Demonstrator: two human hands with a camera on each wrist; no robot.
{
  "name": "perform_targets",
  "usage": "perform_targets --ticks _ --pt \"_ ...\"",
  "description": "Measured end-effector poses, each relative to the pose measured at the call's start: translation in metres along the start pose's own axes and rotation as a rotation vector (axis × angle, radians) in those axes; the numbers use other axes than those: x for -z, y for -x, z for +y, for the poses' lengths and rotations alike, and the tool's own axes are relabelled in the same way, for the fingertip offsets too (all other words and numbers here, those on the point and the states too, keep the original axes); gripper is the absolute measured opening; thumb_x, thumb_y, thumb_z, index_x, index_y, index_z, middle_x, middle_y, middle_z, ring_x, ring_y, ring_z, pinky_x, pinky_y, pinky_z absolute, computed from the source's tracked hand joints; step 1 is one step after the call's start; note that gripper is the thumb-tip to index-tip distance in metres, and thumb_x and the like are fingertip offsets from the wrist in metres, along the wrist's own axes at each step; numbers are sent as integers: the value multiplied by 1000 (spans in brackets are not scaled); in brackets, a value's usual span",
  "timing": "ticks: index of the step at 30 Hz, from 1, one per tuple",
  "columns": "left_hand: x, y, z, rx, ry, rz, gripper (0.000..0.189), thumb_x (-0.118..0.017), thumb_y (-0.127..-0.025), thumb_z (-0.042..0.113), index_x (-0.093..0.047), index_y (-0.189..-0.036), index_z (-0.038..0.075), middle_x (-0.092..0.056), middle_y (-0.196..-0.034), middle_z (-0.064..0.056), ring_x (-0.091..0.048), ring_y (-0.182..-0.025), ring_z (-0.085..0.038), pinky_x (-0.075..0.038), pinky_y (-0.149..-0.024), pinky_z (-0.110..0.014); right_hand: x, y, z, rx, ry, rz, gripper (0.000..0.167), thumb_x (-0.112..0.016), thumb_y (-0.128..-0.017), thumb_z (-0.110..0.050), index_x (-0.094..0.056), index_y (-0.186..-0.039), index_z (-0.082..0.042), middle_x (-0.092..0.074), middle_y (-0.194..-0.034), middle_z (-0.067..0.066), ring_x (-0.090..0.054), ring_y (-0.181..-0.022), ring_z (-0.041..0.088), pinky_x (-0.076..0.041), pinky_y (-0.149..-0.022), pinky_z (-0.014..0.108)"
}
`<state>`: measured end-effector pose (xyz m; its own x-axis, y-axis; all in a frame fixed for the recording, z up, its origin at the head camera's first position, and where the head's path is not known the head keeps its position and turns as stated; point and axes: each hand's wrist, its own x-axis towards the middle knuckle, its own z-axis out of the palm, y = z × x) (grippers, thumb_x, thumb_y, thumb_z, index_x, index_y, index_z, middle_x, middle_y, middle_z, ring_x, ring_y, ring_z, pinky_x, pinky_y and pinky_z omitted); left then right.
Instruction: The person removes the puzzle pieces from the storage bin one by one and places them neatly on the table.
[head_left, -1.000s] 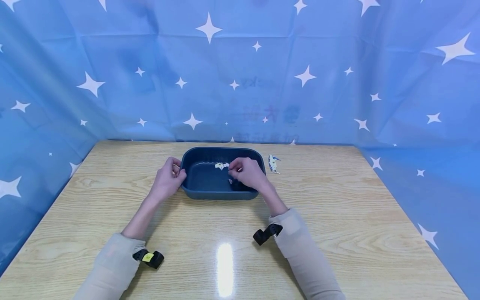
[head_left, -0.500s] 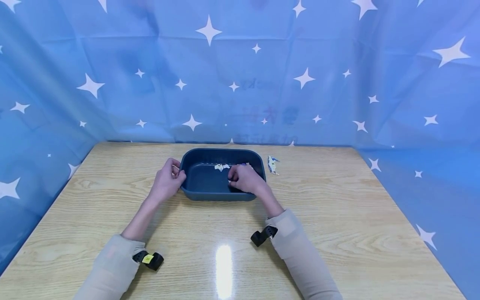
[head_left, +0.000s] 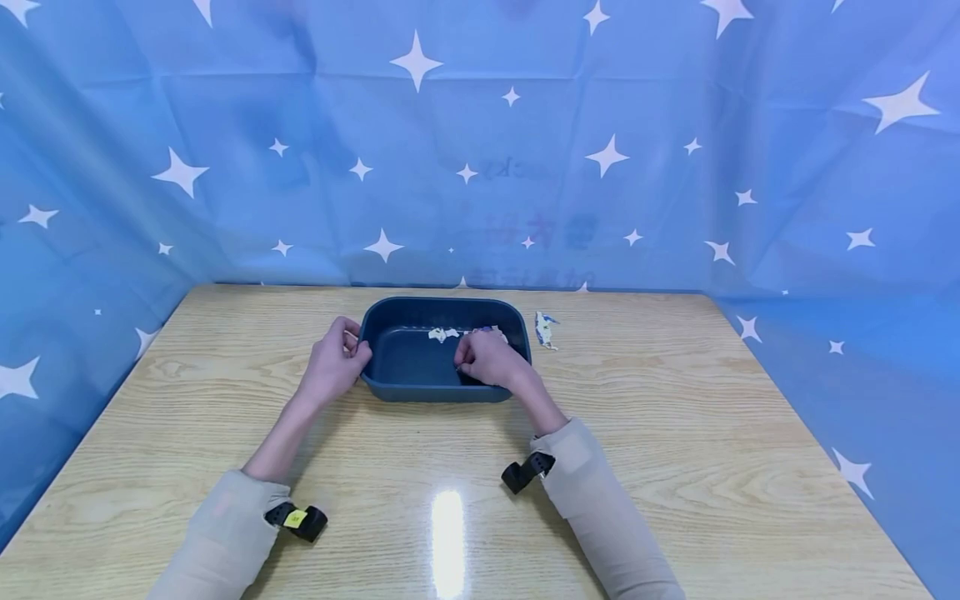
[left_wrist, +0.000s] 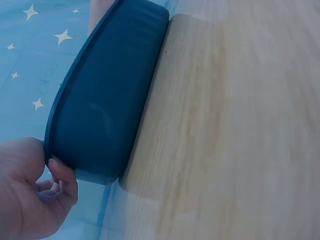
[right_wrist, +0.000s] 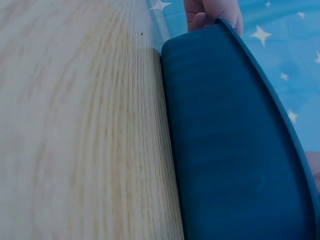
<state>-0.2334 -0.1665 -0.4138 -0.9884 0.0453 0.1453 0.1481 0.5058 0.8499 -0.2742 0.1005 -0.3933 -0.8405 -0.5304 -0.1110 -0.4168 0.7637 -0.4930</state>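
Note:
A dark blue oval bin (head_left: 408,357) stands on the wooden table in the head view. My left hand (head_left: 335,357) grips its left end, thumb and fingers at the rim; the left wrist view shows this hand (left_wrist: 37,187) at the bin's end wall (left_wrist: 100,105). Inside the bin's right half, my right hand (head_left: 491,358) has its fingers curled together low over the floor, pinching at a small scrap that they mostly hide. White torn scraps (head_left: 442,335) lie along the back of the bin floor, and a white and purple scrap (head_left: 495,332) shows just behind the right hand.
A white and blue torn scrap (head_left: 545,331) lies on the wooden table (head_left: 637,400) to the right of the bin. A blue curtain (head_left: 315,167) with white stars hangs along the table's back edge and sides.
My right hand has lowered into the bin, and its fingertips have closed in over the small scrap on the floor. The left hand has stayed on the rim.

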Motion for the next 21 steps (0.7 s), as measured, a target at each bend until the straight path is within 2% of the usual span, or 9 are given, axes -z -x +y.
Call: perform_targets --ticks 2,3,4,7,9,11,14,17,21 --pt "0 0 -1 6 4 -1 23 -51 -98 7 -48 -117 -5 -54 -85 -9 -51 -57 -16 -43 -52 -28 0 0 0 10 -13 -10 5 -65 -96 -2 -70 -98 -4 -69 -89 5 -64 -80 17 -47 -99 44" --pt "0 0 -1 8 6 -1 23 -51 -98 7 -48 -117 -5 -54 -85 -10 -51 -57 -16 -43 -52 -28 -1 0 -1 19 -8 -8 6 -65 -96 -3 -70 -99 -4 -70 -91 5 -65 -81 17 -47 -98 44" --pt "0 0 -1 10 7 -1 23 -51 -98 7 -48 -117 -5 -54 -85 -10 -51 -57 -17 -44 -52 -28 -1 0 -1 25 -10 -5 7 -64 -97 -3 -70 -99 -4 -71 -92 6 -66 -81 16 -46 -100 45" --pt "1 1 -1 12 6 -1 23 -51 -98 8 -48 -117 -4 -54 -85 -10 -51 -57 -18 -44 -52 -28 0 0 0 59 -31 19 9 -63 -98 -5 -72 -98 -4 -72 -91 5 -67 -83 17 -31 -113 54" --pt "1 1 -1 9 0 0 23 -51 -98 8 -49 -117 -4 -54 -85 -10 -51 -58 -19 -43 -52 -28 0 -1 1 83 -60 47 9 -63 -98 -6 -72 -96 -5 -72 -90 3 -67 -85 16 -31 -113 54" --pt "1 1 -1 4 -8 2 23 -51 -98 8 -49 -118 -4 -54 -85 -9 -51 -58 -18 -43 -53 -28 0 0 3 101 -116 73 8 -64 -98 -7 -72 -95 -6 -71 -89 2 -67 -83 16 -44 -103 47" --pt "2 1 -2 5 -12 4 23 -51 -98 7 -49 -117 -4 -54 -85 -9 -50 -58 -16 -43 -53 -28 2 1 7 105 -209 123 8 -65 -98 -11 -71 -97 -7 -71 -89 2 -67 -78 16 -55 -75 34" --pt "2 0 -2 2 -18 3 22 -51 -98 7 -49 -117 -4 -54 -85 -9 -50 -58 -15 -42 -53 -28 6 4 10 104 -317 172 9 -65 -99 -14 -71 -100 -7 -72 -89 7 -68 -74 19 -55 -67 30" --pt "1 -1 0 -5 -26 5 21 -52 -98 6 -49 -116 -4 -54 -84 -9 -50 -60 -17 -42 -55 -28 15 6 16 115 -429 228 12 -65 -99 -15 -69 -104 -4 -72 -92 13 -68 -75 24 -57 -68 35"
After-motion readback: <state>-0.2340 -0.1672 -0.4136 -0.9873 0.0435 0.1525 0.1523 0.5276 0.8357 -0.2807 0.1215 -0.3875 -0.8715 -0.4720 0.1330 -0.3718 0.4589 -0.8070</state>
